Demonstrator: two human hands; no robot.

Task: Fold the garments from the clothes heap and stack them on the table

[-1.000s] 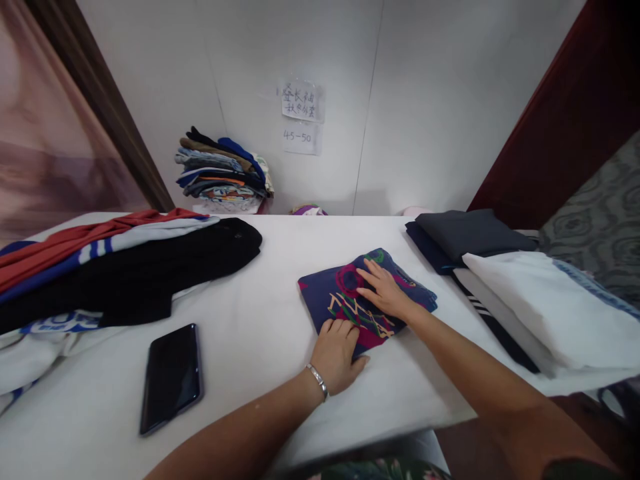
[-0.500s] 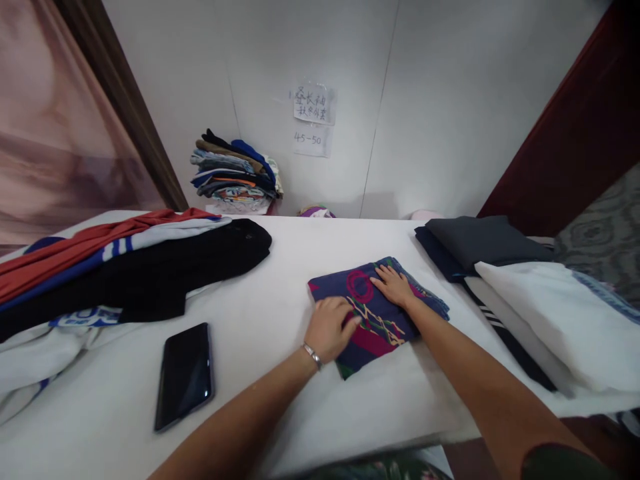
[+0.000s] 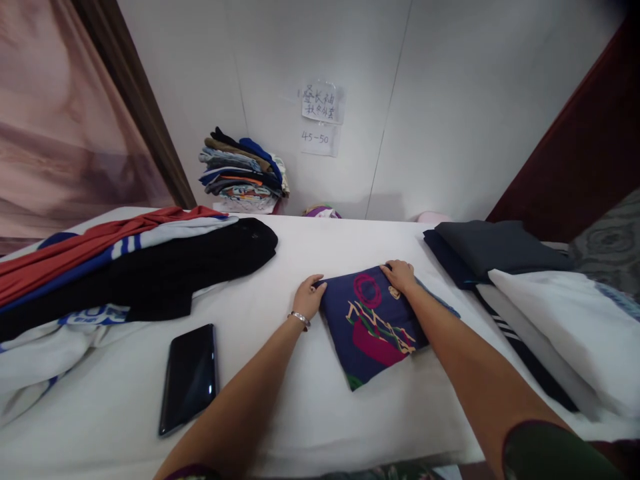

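A folded navy cloth with a red and yellow pattern [image 3: 373,323] lies on the white table [image 3: 300,407]. My left hand [image 3: 309,297], with a silver bracelet at the wrist, grips the cloth's far left corner with fingers curled. My right hand [image 3: 399,275] is closed on the far right corner. Both forearms reach across the table's front part to the cloth.
A black phone [image 3: 190,377] lies face up at the front left. Unfolded red, striped and black garments [image 3: 125,267] spread over the left side. Folded dark clothes [image 3: 493,247] and a white folded piece [image 3: 560,320] sit at the right. A stack of clothes [image 3: 243,173] stands by the wall.
Both hands have slid from the top of the cloth to its far corners and closed on them. The cloth now lies turned, with one corner pointing toward me.
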